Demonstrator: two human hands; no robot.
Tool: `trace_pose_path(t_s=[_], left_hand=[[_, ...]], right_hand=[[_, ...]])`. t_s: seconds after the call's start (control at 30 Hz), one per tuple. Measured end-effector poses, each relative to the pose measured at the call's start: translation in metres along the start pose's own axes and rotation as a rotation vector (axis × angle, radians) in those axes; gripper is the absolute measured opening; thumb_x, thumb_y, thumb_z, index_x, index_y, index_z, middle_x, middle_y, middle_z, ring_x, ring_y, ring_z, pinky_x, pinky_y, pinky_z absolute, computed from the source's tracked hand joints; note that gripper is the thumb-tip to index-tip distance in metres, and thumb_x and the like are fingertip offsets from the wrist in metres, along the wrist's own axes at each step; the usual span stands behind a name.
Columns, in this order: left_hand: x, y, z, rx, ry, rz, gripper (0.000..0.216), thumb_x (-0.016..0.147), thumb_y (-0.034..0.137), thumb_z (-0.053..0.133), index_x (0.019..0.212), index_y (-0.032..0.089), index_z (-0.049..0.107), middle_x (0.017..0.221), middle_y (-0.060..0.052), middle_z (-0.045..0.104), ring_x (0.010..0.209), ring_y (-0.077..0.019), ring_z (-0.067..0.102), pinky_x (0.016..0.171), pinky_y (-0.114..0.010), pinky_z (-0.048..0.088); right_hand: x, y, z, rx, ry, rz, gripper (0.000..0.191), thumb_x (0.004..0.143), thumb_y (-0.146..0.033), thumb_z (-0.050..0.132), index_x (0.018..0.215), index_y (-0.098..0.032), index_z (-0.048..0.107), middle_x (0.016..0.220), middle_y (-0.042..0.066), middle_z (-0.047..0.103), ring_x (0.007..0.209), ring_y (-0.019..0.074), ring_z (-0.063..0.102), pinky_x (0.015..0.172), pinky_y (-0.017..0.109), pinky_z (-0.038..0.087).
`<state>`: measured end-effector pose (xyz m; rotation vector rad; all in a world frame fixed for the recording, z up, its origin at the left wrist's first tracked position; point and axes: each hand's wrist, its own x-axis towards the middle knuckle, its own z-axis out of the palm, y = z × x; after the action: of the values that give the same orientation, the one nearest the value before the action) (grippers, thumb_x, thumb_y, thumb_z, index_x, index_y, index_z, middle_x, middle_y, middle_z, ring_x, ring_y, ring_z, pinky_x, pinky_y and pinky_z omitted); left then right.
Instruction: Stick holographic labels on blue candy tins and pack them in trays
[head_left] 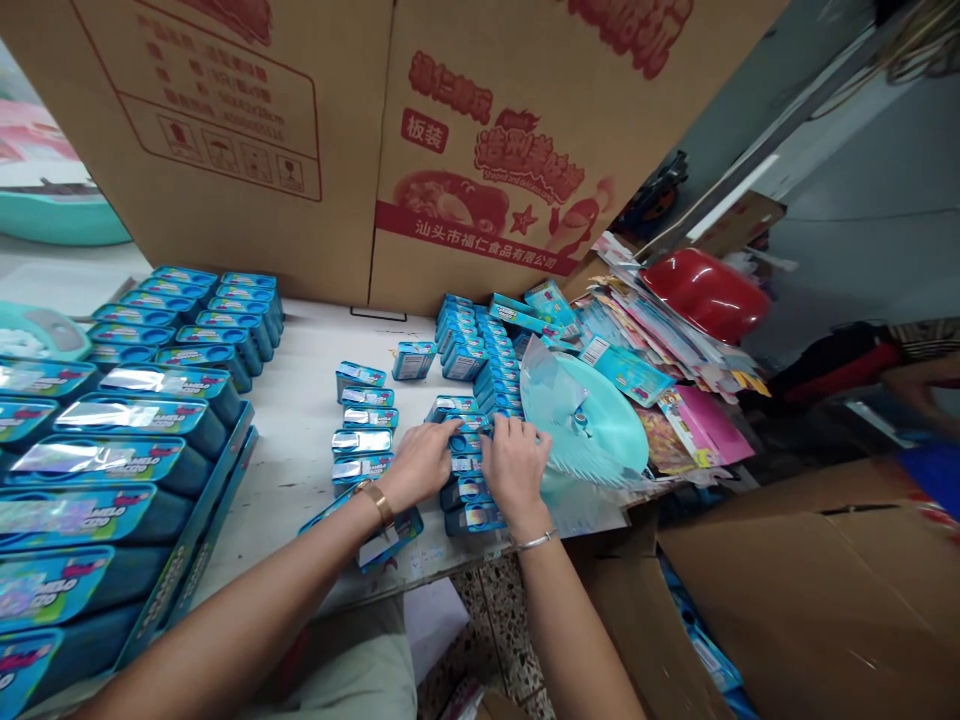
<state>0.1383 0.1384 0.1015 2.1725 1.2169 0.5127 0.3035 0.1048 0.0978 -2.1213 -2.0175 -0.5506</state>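
At the middle of the white table, my left hand (pixel 421 462) and my right hand (pixel 517 462) grip a small blue box (pixel 469 424) from its two sides, with fingertips closed on its ends. It sits in a column of like boxes; a lower one (pixel 480 517) stands nearest the table edge. Left of my left hand runs another short column of blue boxes (pixel 363 441). Under my left wrist lies a flat blue carton (pixel 401 540), partly covered. Beyond my right hand, more boxes (pixel 496 375) stand in tight rows.
Stacked blue boxes (pixel 142 450) fill the left side. A big printed cardboard carton (pixel 300 240) closes off the back. To the right are a turquoise lid-like disc (pixel 619 410) with clear plastic, flattened packaging (pixel 637 320), a red bowl (pixel 705 293) and an open carton (pixel 810 580).
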Motion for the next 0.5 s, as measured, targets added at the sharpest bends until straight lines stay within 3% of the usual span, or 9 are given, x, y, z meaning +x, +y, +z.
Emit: trace_pose_path(t_s=[0.13,0.3,0.4,0.5], left_hand=[[-0.001,-0.001,0.000,-0.003,0.007,0.003,0.051,0.088,0.010,0.044,0.138,0.014,0.054,0.125,-0.012,0.069,0.117,-0.0300,0.063,0.102,-0.043,0.047],[-0.003,-0.002,0.002,0.005,0.013,-0.001,0.049,0.090,0.017,0.048,0.138,0.014,0.054,0.123,-0.016,0.069,0.115,-0.0336,0.062,0.100,-0.048,0.046],[-0.004,0.000,-0.004,-0.204,0.027,-0.023,0.051,0.093,0.037,0.052,0.139,0.013,0.053,0.127,-0.016,0.066,0.118,-0.0317,0.061,0.102,-0.043,0.046],[-0.004,0.002,-0.014,-0.529,0.043,-0.011,0.055,0.096,0.058,0.038,0.124,0.017,0.063,0.122,-0.011,0.070,0.113,-0.0275,0.063,0.098,-0.037,0.048]], right_hand=[[0.003,0.005,-0.002,-0.033,-0.012,-0.001,0.017,0.095,-0.012,0.045,0.094,-0.017,0.061,0.092,0.010,0.064,0.092,0.0284,0.052,0.092,0.047,0.026],[-0.001,0.011,-0.029,0.058,0.007,0.003,0.019,0.096,-0.012,0.043,0.099,-0.019,0.061,0.092,0.010,0.065,0.092,0.0273,0.054,0.091,0.044,0.029],[-0.005,0.015,-0.051,0.316,-0.033,0.008,0.018,0.100,-0.021,0.041,0.098,-0.020,0.059,0.093,0.008,0.065,0.092,0.0247,0.056,0.081,0.035,0.035],[-0.006,0.016,-0.068,0.592,-0.146,-0.050,0.018,0.101,-0.024,0.039,0.095,-0.022,0.056,0.091,0.004,0.063,0.090,0.0212,0.057,0.076,0.030,0.038]])
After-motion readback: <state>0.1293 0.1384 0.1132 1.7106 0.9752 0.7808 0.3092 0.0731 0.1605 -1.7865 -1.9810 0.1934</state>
